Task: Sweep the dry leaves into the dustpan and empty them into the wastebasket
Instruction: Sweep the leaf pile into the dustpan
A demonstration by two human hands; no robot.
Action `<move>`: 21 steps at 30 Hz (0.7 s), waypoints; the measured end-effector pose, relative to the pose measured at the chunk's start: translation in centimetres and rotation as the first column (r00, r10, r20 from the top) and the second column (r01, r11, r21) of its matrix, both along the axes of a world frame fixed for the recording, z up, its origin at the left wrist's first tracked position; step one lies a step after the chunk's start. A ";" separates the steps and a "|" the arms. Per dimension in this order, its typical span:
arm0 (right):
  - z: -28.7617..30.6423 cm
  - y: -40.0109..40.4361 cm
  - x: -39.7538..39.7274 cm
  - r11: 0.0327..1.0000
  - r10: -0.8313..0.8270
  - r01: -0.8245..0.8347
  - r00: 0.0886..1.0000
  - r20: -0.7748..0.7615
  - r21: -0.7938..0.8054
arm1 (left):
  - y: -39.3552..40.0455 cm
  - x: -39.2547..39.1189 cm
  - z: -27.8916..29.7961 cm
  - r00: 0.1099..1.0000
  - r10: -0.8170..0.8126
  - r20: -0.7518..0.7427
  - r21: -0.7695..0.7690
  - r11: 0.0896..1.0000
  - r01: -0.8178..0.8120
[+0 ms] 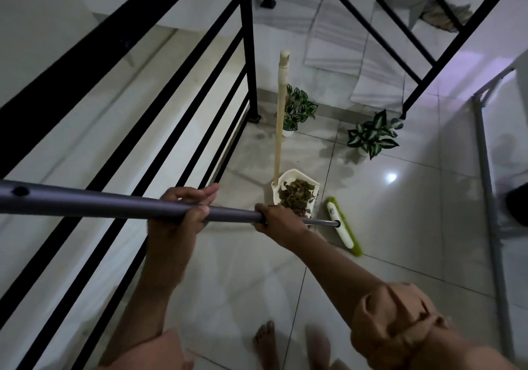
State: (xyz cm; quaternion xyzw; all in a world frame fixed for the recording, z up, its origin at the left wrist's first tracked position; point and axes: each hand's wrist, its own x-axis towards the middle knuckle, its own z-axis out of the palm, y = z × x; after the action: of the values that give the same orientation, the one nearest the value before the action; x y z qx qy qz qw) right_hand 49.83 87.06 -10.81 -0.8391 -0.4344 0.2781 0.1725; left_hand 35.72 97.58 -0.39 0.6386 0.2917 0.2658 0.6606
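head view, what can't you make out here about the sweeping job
- Wastebasket: not identifiable in the head view; a dark shape at the right edge is cut off.
- Near part of the dry leaves and dustpan: hidden behind the right hand.
- Broom handle: its top end is cut off by the left edge.
- Broom head: blurred, so bristle contact with the floor is unclear.

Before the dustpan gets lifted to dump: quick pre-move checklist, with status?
1. Leaves in pan: ok. Dry leaves are piled in the dustpan; a few sit at its front lip.
2. Floor swept: cannot tell. The right hand hides the tile in front of the pan.
3. Hand free for pan handle: not ok. Left hand and right hand both grip the broom pole.
4. Pan handle upright, reachable: ok.
5. Broom head clear of pan: ok, it is beside it.
6. Wastebasket located: cannot tell, none in view.
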 end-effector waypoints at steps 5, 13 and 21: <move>2.0 2.7 -0.5 0.994 0.090 -0.089 0.996 -0.016 0.064 | 2.2 -1.2 1.9 0.999 0.002 0.034 0.056 0.998 -0.004; 5.4 3.0 -0.6 0.992 0.086 -0.092 0.993 0.076 0.089 | 3.5 -1.3 4.6 0.989 -0.048 0.136 0.116 0.993 0.032; 3.6 -0.5 1.1 0.998 0.037 -0.035 0.998 0.048 -0.045 | 1.1 0.8 2.1 0.997 -0.038 0.073 -0.026 0.999 0.040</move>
State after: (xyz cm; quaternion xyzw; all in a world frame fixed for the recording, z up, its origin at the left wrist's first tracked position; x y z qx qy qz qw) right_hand 50.95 86.54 -7.21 -0.8414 -0.4473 0.2700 0.1384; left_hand 36.57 98.63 1.67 0.6251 0.2586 0.2716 0.6845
